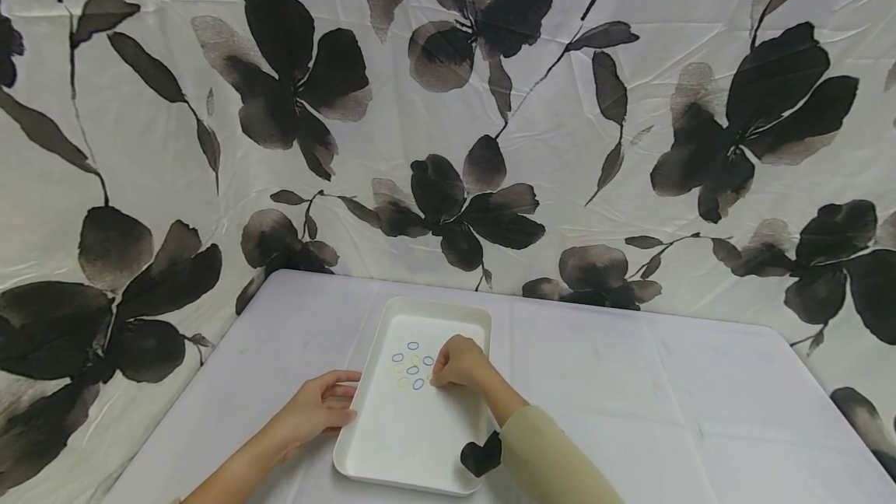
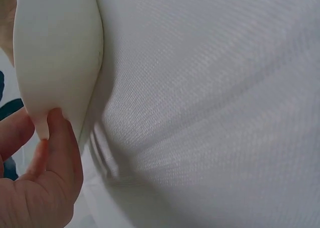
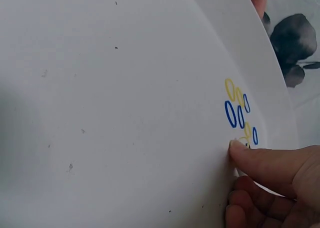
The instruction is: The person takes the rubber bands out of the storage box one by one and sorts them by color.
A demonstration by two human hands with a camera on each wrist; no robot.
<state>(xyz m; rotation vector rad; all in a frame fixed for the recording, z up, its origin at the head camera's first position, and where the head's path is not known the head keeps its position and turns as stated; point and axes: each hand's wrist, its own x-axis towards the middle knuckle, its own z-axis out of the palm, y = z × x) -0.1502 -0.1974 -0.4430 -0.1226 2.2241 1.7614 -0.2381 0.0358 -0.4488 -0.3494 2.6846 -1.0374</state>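
Note:
A white rectangular tray lies on the table, and on it is a loose cluster of small thin loops that look like rubber bands, some blue and some yellow. My left hand grips the tray's left rim, thumb and fingers on either side of it in the left wrist view. Over the right side of the cluster, my right hand pinches with thumb and index finger at a yellow rubber band. The thumb partly hides that band, and its other fingers are curled under.
White cloth covers the table. A floral curtain hangs behind the far edge. A black heart-shaped patch shows at the tray's near right corner, beside the right sleeve. Small dark specks dot the tray's surface.

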